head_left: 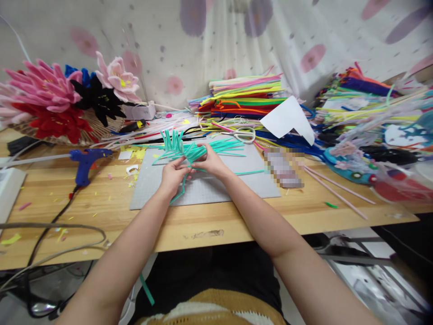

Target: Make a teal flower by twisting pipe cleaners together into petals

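Observation:
Both hands meet over the grey mat (209, 194), around a bundle of teal pipe cleaners (192, 152) bent into loops. My left hand (173, 174) pinches the bundle's lower end from the left. From the right, my right hand (212, 161) wraps its fingers round the looped part. One teal stem hangs down below my left hand and bends onto the mat. More straight teal pipe cleaners (233, 146) lie on the mat behind the hands, and a single one stretches to the right. The fingertips are close together, partly hidden by the teal loops.
A blue glue gun (86, 164) and fluffy flowers (50, 97) are at left. Scissors (245, 135), a white paper piece (289, 121) and stacked colourful pipe cleaners (246, 99) lie behind the mat. At right are pink stems (334, 189) and bagged items. Cables cross the front left.

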